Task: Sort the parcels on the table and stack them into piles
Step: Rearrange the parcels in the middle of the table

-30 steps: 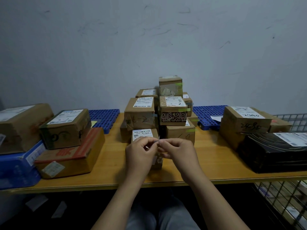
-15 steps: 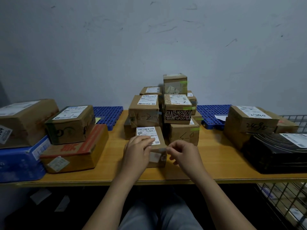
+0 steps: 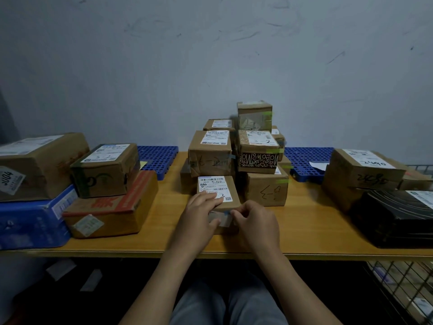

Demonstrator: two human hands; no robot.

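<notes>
Parcel sorting room or small courier depot
Labelled cardboard parcels (image 3: pixel 209 152) with handwritten codes crowd a plain wooden table (image 3: pixel 304 221) against a scuffed bare wall (image 3: pixel 210 55), with blue plastic pallets (image 3: pixel 159 158) and a wire cage (image 3: pixel 403 285) alongside

Small parcel (image 3: pixel 219 191) front-centre on table (image 3: pixel 304 228), stack (image 3: pixel 236 156) behind; piles left & right.

Your worktop (image 3: pixel 304 221) — wooden, crowded.
Cardboard parcels (image 3: pixel 267 191) mid-surface, blue box (image 3: pixel 30 226) left, black parcel (image 3: pixel 396 219) right — blue trays (image 3: pixel 159 158) behind.
</notes>
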